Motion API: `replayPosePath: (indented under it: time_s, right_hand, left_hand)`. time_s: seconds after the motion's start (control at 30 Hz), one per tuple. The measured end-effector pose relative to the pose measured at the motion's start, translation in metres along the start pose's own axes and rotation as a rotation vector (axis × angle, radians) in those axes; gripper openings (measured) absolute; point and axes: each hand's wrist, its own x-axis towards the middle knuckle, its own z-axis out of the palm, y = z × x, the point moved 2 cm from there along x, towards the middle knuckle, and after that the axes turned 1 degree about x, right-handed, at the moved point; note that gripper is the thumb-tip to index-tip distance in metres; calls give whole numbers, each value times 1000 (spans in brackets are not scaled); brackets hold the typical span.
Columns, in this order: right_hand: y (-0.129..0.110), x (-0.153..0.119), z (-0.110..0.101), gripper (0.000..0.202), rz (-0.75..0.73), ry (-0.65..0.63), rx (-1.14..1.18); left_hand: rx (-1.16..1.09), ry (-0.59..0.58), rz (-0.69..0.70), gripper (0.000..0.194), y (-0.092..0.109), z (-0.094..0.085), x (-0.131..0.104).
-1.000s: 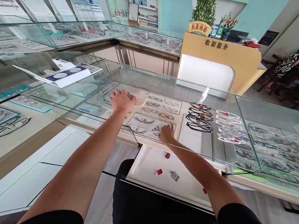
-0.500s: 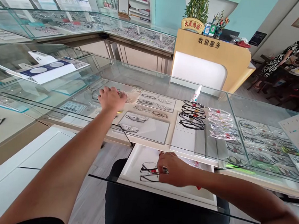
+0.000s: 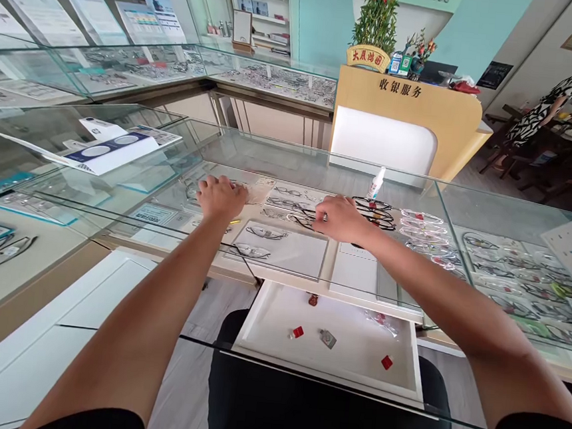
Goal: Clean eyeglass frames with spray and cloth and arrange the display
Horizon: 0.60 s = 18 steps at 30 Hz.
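Note:
My right hand (image 3: 339, 219) is closed around dark-framed eyeglasses (image 3: 301, 220), whose lenses and frame stick out to its left. It is above the glass counter, beside a stack of black eyeglasses (image 3: 376, 212) that it partly covers. My left hand (image 3: 222, 199) lies farther left on the counter with bent fingers, its thumb side against a crinkled clear plastic bag (image 3: 258, 192). The fingertips are partly hidden. Below the counter, an open white drawer (image 3: 273, 357) contains a grey tag (image 3: 328, 338), small red pieces (image 3: 386, 362) and a clear plastic packet (image 3: 381, 322).
Clear-framed eyeglasses (image 3: 422, 230) are lined up at the right, near a white bottle (image 3: 376, 184). More frames (image 3: 264, 232) show through the glass. A folded white card display (image 3: 116, 153) stands at the left. A wooden cashier desk (image 3: 454, 122) and a person (image 3: 550, 107) are farther back.
My right hand has risen from the drawer to the countertop, bringing out the eyeglasses that lay there. My left hand stays by the plastic bag. The view has shifted slightly.

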Motion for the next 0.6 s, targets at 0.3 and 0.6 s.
replayPosePath:
  time_s: [0.3,0.6]
  right_hand:
    - [11,28,35,13,4,-48,-88]
    - [-40,-61,30,26,-250,102,40]
  left_hand:
    - [0,-4,6,58,-3,1,0]
    - [-4,-8,-5,55,-1,2,-1]
